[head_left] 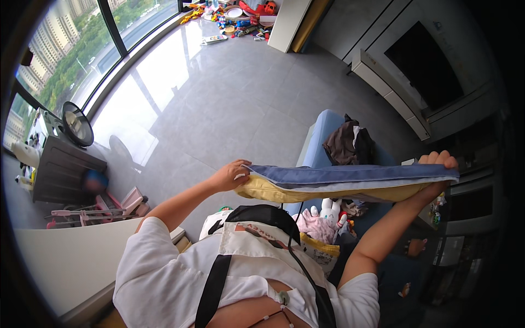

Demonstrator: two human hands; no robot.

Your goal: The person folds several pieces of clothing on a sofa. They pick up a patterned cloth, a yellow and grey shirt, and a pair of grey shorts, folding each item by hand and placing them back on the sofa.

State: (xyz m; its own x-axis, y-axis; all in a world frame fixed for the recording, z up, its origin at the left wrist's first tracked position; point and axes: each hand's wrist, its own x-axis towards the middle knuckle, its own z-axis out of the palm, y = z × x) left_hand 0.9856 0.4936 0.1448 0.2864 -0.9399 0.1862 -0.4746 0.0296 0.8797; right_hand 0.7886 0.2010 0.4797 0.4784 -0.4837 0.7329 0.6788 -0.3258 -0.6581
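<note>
Grey tile floor (235,104) spreads out, bright with daylight, around the person I am watching. Nearest to them is their own white shirt (158,268), crossed by black straps (216,284). Just past it is the cloth (350,176), blue above and yellow below, stretched in mid-air between both hands. Thumb and fingers of the left hand (234,176) pinch one end, its grip closed; the right hand (440,159) has its grip curled tightly over the other end. Held by both ends, arms spread, the long edge runs nearly straight; one hand alone would probably let it droop.

Past its lower edge I see a plush rabbit (330,212) beside pink fabric (314,227). Beyond, dark clothes (342,143) lie heaped on the blue sofa (326,131), perhaps because it is within easy reach. Farther off, a low cabinet (391,93) runs beneath the screen (425,65). Toys (246,22) crowd near the window (145,24), likely pushed aside to leave walking room.
</note>
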